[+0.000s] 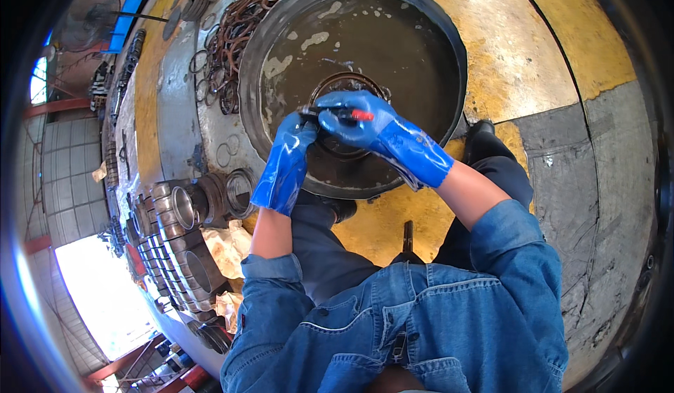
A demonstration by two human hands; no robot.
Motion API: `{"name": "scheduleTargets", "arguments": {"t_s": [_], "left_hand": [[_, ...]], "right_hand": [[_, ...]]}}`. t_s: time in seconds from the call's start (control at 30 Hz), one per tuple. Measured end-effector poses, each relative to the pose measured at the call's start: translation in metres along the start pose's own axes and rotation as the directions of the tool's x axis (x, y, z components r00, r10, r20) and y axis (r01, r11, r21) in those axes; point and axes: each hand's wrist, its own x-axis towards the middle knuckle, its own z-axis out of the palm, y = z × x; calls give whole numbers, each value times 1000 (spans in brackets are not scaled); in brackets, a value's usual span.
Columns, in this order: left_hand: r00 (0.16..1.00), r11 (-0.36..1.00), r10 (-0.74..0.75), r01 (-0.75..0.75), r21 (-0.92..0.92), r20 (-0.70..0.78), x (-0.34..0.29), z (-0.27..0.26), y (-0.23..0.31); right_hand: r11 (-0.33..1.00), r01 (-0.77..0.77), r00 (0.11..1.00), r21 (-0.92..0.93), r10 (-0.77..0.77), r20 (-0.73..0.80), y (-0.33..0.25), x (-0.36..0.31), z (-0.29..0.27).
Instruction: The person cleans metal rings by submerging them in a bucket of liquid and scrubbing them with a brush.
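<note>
Both of my hands wear long blue rubber gloves and meet over a round dark tub [458,63] of murky brown liquid. My right hand [357,121] is closed round a black tool with a red end [361,115]; its exact kind is hidden by the fingers. My left hand [296,132] is closed beside the tool's dark tip, and what its fingers grip does not show clearly. Just beyond and below the gloves, a brown metal ring [349,77] sits in the tub, partly covered by my hands.
Rusty thin rings [242,31] lie heaped left of the tub. Stacked metal cylinders [168,231] stand at the lower left near crumpled brown paper [228,249]. A fan [90,17] stands at the far left. My dark boot [484,142] is against yellow-and-grey floor plates [562,182].
</note>
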Motion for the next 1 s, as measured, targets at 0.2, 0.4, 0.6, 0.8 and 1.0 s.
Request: {"name": "scheduleTargets", "arguments": {"t_s": [0.2,0.4,0.6,0.8,1.0], "left_hand": [[999,988,47,-47,-147,-4,5,7,-20],[994,986,73,-83,-147,-77,11,5,-36],[999,982,5,-15,-190,-49,15,6,-30],[985,939,-167,150,-309,-32,19,-1,-29],[875,731,-482,383,-565,-31,26,1,-22]], "right_hand": [[923,-270,842,275,365,-397,67,16,-13],[690,-721,613,66,679,-404,57,2,-43],[825,-474,797,306,550,-250,7,7,-21],[901,-411,906,136,421,-51,22,18,-8],[976,-80,984,-201,109,141,12,-2,-1]]}}
